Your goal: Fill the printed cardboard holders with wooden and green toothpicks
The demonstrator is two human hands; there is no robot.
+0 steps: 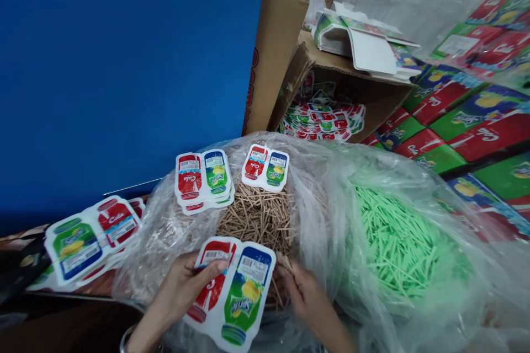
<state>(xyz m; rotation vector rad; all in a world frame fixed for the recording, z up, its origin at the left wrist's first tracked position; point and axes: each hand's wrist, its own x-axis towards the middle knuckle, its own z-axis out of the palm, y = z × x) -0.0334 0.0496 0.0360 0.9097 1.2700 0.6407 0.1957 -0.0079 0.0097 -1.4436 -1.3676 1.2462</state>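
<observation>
My left hand (182, 287) grips a jar-shaped printed packet (248, 298) with a red Cola half and a green and blue Sprite half, thumb on its front. At the packet's right edge, my right hand (304, 287) is closed around a few thin brown sticks (284, 261), partly hidden by its fingers. Behind both hands, a clear plastic bag (314, 215) lies open on a heap of brown sticks (256, 218). On the bag rest a single packet (265, 167) and a small stack of packets (203, 179).
More packets (93, 240) lie at the left. Bright green sticks (397, 242) fill another clear bag at the right. A cardboard box (383, 102) holds many packets, with flattened printed cartons (368, 47) on top. Printed boxes (476, 121) are stacked right; a blue panel (124, 66) stands left.
</observation>
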